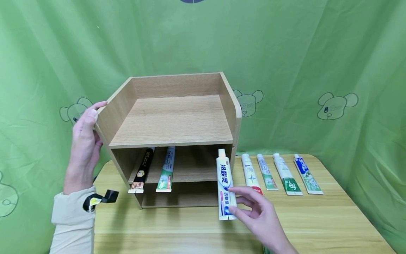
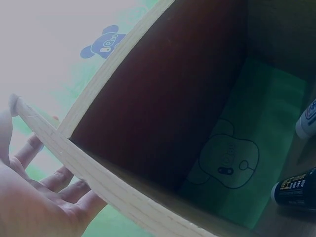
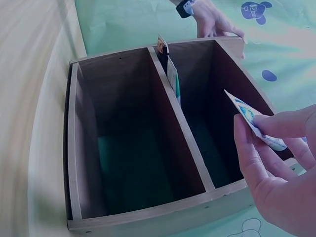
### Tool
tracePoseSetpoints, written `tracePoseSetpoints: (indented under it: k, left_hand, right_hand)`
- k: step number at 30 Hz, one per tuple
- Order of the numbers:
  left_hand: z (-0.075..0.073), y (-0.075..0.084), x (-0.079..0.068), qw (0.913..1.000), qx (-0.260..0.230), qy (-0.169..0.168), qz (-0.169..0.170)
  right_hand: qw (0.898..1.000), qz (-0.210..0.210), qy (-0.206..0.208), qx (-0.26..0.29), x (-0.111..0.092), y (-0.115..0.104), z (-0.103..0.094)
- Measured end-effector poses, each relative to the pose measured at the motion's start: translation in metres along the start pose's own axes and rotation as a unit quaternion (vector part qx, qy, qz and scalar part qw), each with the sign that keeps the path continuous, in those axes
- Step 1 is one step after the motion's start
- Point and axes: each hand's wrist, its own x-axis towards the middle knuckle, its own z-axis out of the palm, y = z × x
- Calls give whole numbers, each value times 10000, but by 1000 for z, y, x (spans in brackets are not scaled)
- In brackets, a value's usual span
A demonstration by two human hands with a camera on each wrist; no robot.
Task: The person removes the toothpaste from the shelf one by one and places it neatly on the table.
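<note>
My left hand (image 1: pixel 84 141) grips the upper left side panel of a wooden two-tier desk shelf (image 1: pixel 172 120), with the thumb at the panel's edge. Between thumb and fingers, my right hand (image 1: pixel 261 218) pinches the crimped lower end of a white and blue toothpaste tube (image 1: pixel 224 187). That tube is held cap up in front of the shelf's right side. A black toothpaste tube (image 1: pixel 143 169) and a green and white tube (image 1: pixel 166 169) lie on the middle board, their flat ends jutting past its front edge.
Right of the shelf, on the wooden table (image 1: pixel 333 218), lie a red and white tube (image 1: pixel 248 169), a small green and white tube (image 1: pixel 267 173), a larger green and white tube (image 1: pixel 287 174) and a blue and green tube (image 1: pixel 307 174). A green curtain (image 1: pixel 285 53) hangs behind.
</note>
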Motion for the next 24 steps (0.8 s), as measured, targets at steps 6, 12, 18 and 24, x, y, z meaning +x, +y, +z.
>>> tracePoseSetpoints:
  k: [6, 12, 18, 24]
  left_hand:
    - [0, 1, 0, 10000, 32, -14, -38]
    - [0, 1, 0, 10000, 36, -17, -48]
    - [-1, 1, 1, 10000, 29, -23, -67]
    - [-1, 1, 0, 10000, 19, -27, -47]
  right_hand:
    - [9998, -134, 93, -124, -1, -2, -5]
    - [9993, -33, 213, -316, -3, -6, -11]
    - [9978, 175, 343, -537, -7, -6, -20]
    - [9974, 142, 408, -582, -13, -4, -29]
